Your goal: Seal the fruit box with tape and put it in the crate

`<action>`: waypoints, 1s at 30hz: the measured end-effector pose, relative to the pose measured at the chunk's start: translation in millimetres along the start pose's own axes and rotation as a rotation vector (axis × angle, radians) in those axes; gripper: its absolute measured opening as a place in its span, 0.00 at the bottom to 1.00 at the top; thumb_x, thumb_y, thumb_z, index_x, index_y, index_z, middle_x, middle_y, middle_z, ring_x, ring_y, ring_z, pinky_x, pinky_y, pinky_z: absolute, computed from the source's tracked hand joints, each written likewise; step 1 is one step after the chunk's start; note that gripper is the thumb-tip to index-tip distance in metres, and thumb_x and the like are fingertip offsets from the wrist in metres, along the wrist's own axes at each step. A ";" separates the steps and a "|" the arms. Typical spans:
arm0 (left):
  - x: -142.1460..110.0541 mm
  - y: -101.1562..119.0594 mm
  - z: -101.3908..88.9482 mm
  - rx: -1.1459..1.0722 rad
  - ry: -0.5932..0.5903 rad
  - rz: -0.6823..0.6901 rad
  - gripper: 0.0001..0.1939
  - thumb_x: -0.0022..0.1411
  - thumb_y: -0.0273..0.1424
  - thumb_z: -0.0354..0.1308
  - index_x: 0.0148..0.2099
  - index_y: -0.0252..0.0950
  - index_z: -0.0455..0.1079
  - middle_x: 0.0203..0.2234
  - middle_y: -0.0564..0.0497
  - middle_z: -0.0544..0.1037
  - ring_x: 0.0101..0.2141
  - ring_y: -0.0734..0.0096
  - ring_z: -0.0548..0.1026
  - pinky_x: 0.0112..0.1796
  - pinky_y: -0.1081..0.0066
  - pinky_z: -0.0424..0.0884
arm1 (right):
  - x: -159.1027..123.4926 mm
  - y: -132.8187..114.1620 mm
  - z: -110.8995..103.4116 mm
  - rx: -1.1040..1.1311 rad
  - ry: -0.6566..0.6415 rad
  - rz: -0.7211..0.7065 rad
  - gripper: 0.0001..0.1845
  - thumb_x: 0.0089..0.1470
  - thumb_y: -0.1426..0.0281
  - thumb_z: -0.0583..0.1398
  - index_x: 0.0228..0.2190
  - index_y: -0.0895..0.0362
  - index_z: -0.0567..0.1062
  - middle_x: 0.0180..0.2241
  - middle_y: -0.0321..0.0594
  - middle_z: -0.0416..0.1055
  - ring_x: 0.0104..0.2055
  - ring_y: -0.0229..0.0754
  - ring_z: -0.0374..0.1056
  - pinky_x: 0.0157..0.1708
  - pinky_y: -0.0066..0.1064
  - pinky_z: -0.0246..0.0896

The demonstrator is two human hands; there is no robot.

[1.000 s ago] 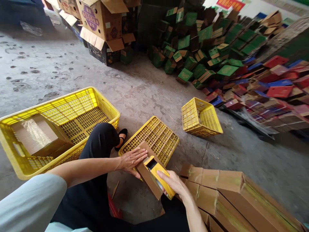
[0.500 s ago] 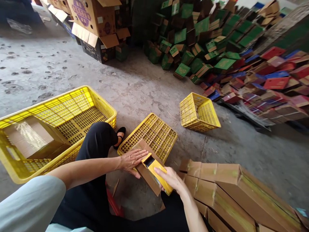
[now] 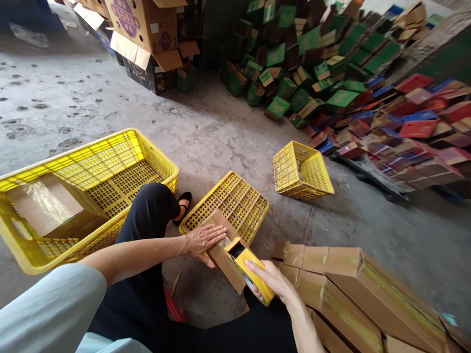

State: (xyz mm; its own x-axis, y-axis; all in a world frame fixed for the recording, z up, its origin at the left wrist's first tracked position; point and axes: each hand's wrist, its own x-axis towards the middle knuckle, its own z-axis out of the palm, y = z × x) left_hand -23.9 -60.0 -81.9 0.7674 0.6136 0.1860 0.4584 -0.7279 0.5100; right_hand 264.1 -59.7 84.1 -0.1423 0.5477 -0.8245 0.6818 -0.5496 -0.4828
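Item — brown carton point(image 3: 224, 260) on the upturned yellow crate point(image 3: 235, 203): my left hand point(image 3: 202, 240) stays flat, fingers spread, while my right hand point(image 3: 270, 282), fingers wrapped round the yellow tape dispenser point(image 3: 248, 267), has drawn it nearer me — strip advancing, I judge.

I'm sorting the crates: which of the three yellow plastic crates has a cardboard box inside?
The big yellow plastic crate on the left, holding a taped brown cardboard box. The upturned crate and small tilted crate hold none.

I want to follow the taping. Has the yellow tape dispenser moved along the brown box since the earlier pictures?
Yes. The tape dispenser in the right hand slid toward the person along the box, away from the left hand that presses the box.
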 end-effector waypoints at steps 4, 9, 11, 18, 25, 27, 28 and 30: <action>-0.6 5.9 0.3 0.005 0.011 -0.029 0.61 0.64 0.68 0.49 0.79 0.25 0.41 0.75 0.30 0.47 0.74 0.42 0.49 0.71 0.51 0.46 | 0.0 8.3 1.8 -0.018 0.009 -0.029 0.29 0.54 0.41 0.64 0.32 0.55 0.72 0.16 0.34 0.74 0.17 0.40 0.70 0.18 0.27 0.67; 2.5 16.2 1.3 0.008 -0.006 0.007 0.61 0.65 0.68 0.48 0.79 0.25 0.39 0.75 0.31 0.46 0.75 0.44 0.47 0.72 0.51 0.44 | 6.7 16.3 2.4 -0.030 0.034 -0.004 0.31 0.54 0.39 0.64 0.31 0.56 0.73 0.15 0.38 0.74 0.17 0.41 0.71 0.17 0.27 0.67; 4.8 19.0 3.5 -0.004 -0.013 0.037 0.60 0.66 0.67 0.46 0.79 0.25 0.37 0.76 0.32 0.45 0.75 0.45 0.46 0.72 0.52 0.43 | 8.3 19.1 2.0 -0.023 0.034 -0.001 0.31 0.54 0.40 0.64 0.32 0.56 0.73 0.16 0.38 0.75 0.17 0.42 0.71 0.17 0.28 0.67; 8.7 16.7 9.3 -0.030 -0.037 0.032 0.60 0.66 0.67 0.48 0.79 0.26 0.37 0.76 0.32 0.45 0.75 0.45 0.47 0.72 0.51 0.43 | 14.2 21.8 0.7 -0.030 0.009 -0.024 0.27 0.58 0.43 0.63 0.32 0.55 0.73 0.16 0.40 0.75 0.18 0.43 0.73 0.18 0.29 0.68; 7.3 13.4 11.7 -0.027 -0.027 0.035 0.61 0.64 0.66 0.52 0.79 0.25 0.40 0.75 0.31 0.46 0.74 0.43 0.48 0.72 0.50 0.45 | -3.6 23.5 -3.9 -0.031 -0.022 -0.033 0.25 0.57 0.46 0.63 0.33 0.56 0.73 0.18 0.37 0.76 0.18 0.41 0.73 0.19 0.26 0.68; 7.5 13.9 11.8 -0.020 -0.034 0.027 0.60 0.65 0.66 0.51 0.79 0.25 0.40 0.75 0.31 0.46 0.74 0.43 0.47 0.72 0.49 0.44 | -8.1 26.0 -4.1 -0.017 0.003 -0.031 0.26 0.57 0.44 0.62 0.32 0.55 0.72 0.18 0.36 0.75 0.18 0.40 0.73 0.19 0.26 0.68; 7.6 14.6 11.8 -0.016 -0.037 0.024 0.60 0.65 0.66 0.51 0.79 0.25 0.40 0.75 0.31 0.46 0.74 0.43 0.47 0.72 0.49 0.43 | -9.4 27.0 -3.8 -0.012 0.015 -0.031 0.27 0.56 0.43 0.63 0.32 0.55 0.72 0.18 0.36 0.75 0.18 0.40 0.72 0.19 0.26 0.68; 8.0 17.3 11.9 -0.011 -0.039 0.015 0.59 0.66 0.66 0.50 0.79 0.25 0.40 0.75 0.31 0.45 0.75 0.42 0.46 0.72 0.49 0.43 | -10.4 28.0 -2.9 -0.015 0.030 -0.035 0.27 0.54 0.43 0.64 0.32 0.55 0.72 0.17 0.36 0.75 0.18 0.40 0.72 0.19 0.26 0.68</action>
State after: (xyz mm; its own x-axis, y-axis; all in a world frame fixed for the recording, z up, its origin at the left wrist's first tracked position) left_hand -4.5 -71.3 -81.6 0.7913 0.5899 0.1611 0.4415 -0.7334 0.5169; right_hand 286.8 -78.9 80.0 -0.1449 0.5848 -0.7981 0.6875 -0.5206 -0.5063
